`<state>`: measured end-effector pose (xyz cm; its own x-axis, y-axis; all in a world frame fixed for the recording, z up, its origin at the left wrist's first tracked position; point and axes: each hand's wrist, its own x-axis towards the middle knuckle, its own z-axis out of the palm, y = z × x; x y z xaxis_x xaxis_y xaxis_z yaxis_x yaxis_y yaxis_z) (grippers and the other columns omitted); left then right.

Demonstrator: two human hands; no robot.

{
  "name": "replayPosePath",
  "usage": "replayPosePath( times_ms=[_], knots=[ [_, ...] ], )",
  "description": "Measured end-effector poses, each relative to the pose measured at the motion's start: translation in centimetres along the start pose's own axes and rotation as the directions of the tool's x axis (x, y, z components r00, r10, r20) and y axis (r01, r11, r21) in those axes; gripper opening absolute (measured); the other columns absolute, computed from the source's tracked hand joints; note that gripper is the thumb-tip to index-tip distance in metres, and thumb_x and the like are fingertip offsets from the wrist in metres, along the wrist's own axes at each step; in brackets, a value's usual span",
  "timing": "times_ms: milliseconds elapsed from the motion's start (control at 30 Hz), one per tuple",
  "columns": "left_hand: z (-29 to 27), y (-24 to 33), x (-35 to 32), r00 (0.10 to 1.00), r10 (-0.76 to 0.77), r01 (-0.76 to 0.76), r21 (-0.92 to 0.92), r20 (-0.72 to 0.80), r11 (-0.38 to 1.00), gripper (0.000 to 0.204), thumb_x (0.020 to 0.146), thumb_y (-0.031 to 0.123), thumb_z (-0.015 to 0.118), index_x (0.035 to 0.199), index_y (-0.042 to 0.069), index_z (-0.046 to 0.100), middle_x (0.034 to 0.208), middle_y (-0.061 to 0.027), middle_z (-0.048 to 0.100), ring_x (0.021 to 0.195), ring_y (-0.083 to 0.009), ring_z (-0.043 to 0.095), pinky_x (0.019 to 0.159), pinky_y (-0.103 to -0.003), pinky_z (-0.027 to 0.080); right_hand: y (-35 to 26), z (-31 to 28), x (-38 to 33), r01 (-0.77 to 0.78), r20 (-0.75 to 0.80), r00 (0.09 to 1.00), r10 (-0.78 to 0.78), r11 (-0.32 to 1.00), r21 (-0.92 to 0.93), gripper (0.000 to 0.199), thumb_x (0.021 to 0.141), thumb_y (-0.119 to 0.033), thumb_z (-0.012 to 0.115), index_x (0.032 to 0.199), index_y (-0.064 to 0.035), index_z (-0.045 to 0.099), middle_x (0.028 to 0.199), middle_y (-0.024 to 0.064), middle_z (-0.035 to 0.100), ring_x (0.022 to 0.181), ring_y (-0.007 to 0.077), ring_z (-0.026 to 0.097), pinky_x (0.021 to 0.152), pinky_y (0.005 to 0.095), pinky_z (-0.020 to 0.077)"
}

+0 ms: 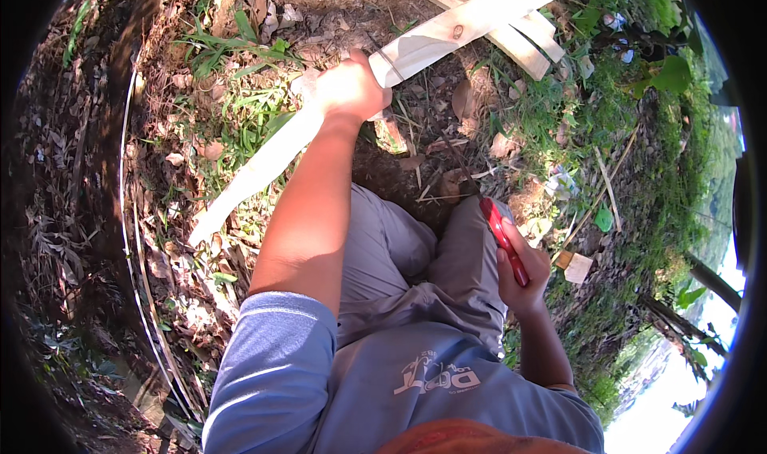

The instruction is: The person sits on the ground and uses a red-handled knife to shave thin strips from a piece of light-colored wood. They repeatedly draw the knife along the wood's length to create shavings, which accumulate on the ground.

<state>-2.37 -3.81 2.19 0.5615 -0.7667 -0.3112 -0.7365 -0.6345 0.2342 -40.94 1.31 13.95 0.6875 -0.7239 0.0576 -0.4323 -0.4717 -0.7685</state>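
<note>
One long board [503, 11]: slants from left of centre to the top edge, right of centre. It looks light for its length and fairly stiff, perhaps springy toward the ends; the bare wood is likely dry rather than slippery, with splinters probable along the edges. Near the middle seems the balanced place to hold it, palm flat to the faces.
Pale strips [527, 51]: lie beyond the board at the top, right of centre, partly covered by it; their far ends are cut off.
Left hand [347, 87]: upper centre, closed firmly around the board and hiding that stretch, so whether the wood runs unbroken beneath cannot be told. The lower-left part is washed out by sun.
Right hand [523, 274]: right of centre, fingers wrapped around a red handle, near the trouser leg [471, 254].
Red handle [505, 242]: smooth and glossy, possibly slippery if damp; best held well back from the blade end.
Dark blade [466, 170]: extends up from the handle, thin and lost against the soil; edge and tip cannot be made out.
Knot [457, 31]: upper centre, likely a harder, more brittle spot.
Dark line [389, 61]: crosses the board beside the left hand; its nature is unclear.
</note>
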Motion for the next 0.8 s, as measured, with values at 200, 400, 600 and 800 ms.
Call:
replayPosePath(
  times_ms=[200,400,600,800],
  knots=[
    [0.2,0.0,0.1,1.0,0.019,-0.019,-0.021,-0.014,1.0,0.07,0.079,0.042,0.083,0.129,-0.001,0.059,0.106,-0.0209,0.079,0.102,-0.0365,0.079,0.092,-0.047,0.063,2.7,7.6,10.2,0.042,-0.092,0.995,-0.033,0.994,0.098,0.048,0.097,0.002,0.069,0.145,-0.0026,0.067,0.101,0.0195,0.081,0.071,0.012,0.071,0.067,0.0285,0.0551],
    [0.5,-0.3,0.4,1.0,0.004,-0.004,-0.005,0.02,1.0,0.071,0.083,0.051,0.074,0.129,-0.002,0.061,0.111,-0.0226,0.079,0.107,-0.0371,0.078,0.095,-0.048,0.062,2.4,13.1,18.1,0.154,-0.179,0.978,-0.103,0.942,0.299,0.047,0.1,-0.001,0.069,0.147,-0.002,0.067,0.092,0.0098,0.077,0.067,0.0057,0.058,0.063,0.0247,0.0492],
    [0.3,-0.1,0.6,1.0,-0.013,0.013,-0.013,-0.005,1.0,0.067,0.078,0.042,0.078,0.127,0.0,0.062,0.116,-0.0231,0.078,0.109,-0.0363,0.078,0.098,-0.047,0.061,3.7,7.0,6.4,0.041,-0.091,0.995,-0.031,0.994,0.104,0.049,0.094,0.003,0.07,0.143,0.0019,0.068,0.109,0.0197,0.081,0.071,0.0156,0.073,0.069,0.0291,0.0568],
    [0.6,-0.1,0.3,0.999,0.04,-0.041,-0.009,-0.026,0.999,0.068,0.078,0.041,0.081,0.126,-0.002,0.06,0.107,-0.0209,0.079,0.1,-0.0354,0.079,0.091,-0.046,0.063,1.0,-0.8,-2.7,0.024,0.022,1.0,-0.022,0.994,-0.107,0.046,0.091,0.002,0.072,0.137,0.0065,0.069,0.12,0.024,0.079,0.068,0.023,0.075,0.066,0.0316,0.057]
  ],
)
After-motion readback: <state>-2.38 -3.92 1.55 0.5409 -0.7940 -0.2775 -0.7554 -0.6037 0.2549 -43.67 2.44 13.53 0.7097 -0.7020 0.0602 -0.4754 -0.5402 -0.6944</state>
